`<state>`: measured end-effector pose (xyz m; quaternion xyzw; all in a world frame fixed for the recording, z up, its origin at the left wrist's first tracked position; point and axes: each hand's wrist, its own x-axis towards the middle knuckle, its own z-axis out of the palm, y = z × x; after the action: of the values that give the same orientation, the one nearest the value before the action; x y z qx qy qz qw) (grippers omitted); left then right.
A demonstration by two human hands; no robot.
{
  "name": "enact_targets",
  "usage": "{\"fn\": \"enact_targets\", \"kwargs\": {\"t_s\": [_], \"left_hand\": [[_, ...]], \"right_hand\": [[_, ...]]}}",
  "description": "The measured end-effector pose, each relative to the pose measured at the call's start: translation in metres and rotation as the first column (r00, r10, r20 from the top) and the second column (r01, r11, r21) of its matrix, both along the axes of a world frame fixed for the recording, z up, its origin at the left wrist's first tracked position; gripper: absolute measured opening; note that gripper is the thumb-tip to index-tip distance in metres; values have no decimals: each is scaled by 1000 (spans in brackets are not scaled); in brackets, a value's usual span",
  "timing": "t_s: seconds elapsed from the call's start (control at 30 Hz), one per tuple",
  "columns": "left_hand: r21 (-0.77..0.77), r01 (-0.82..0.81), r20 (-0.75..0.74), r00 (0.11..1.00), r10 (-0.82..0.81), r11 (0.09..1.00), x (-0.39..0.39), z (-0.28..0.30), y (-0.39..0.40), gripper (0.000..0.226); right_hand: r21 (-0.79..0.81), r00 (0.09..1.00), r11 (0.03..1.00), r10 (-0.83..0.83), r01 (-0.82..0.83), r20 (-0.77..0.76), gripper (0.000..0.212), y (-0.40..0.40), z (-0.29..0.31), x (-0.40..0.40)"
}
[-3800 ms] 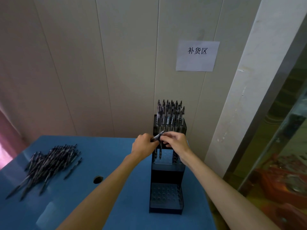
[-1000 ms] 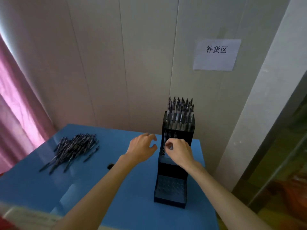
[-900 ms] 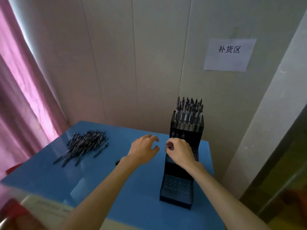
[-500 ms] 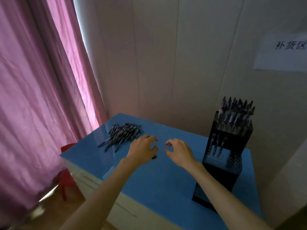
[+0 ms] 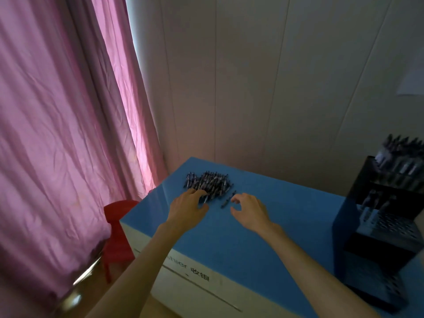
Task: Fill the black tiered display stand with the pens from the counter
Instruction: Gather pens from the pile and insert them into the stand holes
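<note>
A heap of dark pens (image 5: 210, 182) lies at the far left of the blue counter (image 5: 252, 239). My left hand (image 5: 188, 208) rests at the heap's near edge, its fingertips touching the pens, fingers spread, nothing held. One loose pen (image 5: 227, 199) lies just right of the heap. My right hand (image 5: 249, 210) hovers beside that pen, open, with thumb and fingers curled apart. The black tiered display stand (image 5: 380, 228) is at the right edge: its top tier is packed with pens, the middle tier holds a few, the bottom tier shows bare holes.
A pink curtain (image 5: 64, 125) hangs at the left, with a red stool (image 5: 117, 228) below the counter's left end. A pale panelled wall (image 5: 263, 88) runs behind the counter. The counter's white front (image 5: 195, 278) carries printed text.
Both hands left the stand and travelled left across the counter to the pen heap. My view swung left, so the stand now sits at the right edge.
</note>
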<state>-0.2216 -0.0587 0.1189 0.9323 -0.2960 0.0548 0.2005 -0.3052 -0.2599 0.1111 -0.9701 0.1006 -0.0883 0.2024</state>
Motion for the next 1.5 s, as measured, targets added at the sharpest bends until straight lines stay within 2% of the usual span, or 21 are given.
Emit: {"fn": "enact_targets", "kwargs": {"t_s": [0.2, 0.43, 0.87, 1.13, 1.33, 1.5], "left_hand": [[-20, 10, -77, 997, -11, 1000, 61, -18, 49, 36], [-71, -24, -191, 982, 10, 997, 123, -50, 64, 35], [58, -94, -366, 924, 109, 994, 236, -109, 34, 42], [2, -149, -521, 844, 128, 989, 307, -143, 2, 53], [53, -146, -530, 834, 152, 988, 341, -172, -31, 54], [102, -168, -516, 834, 196, 981, 359, -192, -48, 67]], "right_hand": [[28, 998, 998, -58, 59, -33, 33, 42, -13, 40], [55, 992, 993, -102, 106, -69, 35, 61, -31, 87], [115, 983, 982, -134, 149, -124, 31, 43, -74, 182], [103, 975, 980, -156, 173, -157, 29, 30, -92, 227], [94, 959, 960, -249, 262, -133, 27, 12, -100, 250], [103, 955, 958, -250, 269, -161, 27, 7, -113, 249]]}}
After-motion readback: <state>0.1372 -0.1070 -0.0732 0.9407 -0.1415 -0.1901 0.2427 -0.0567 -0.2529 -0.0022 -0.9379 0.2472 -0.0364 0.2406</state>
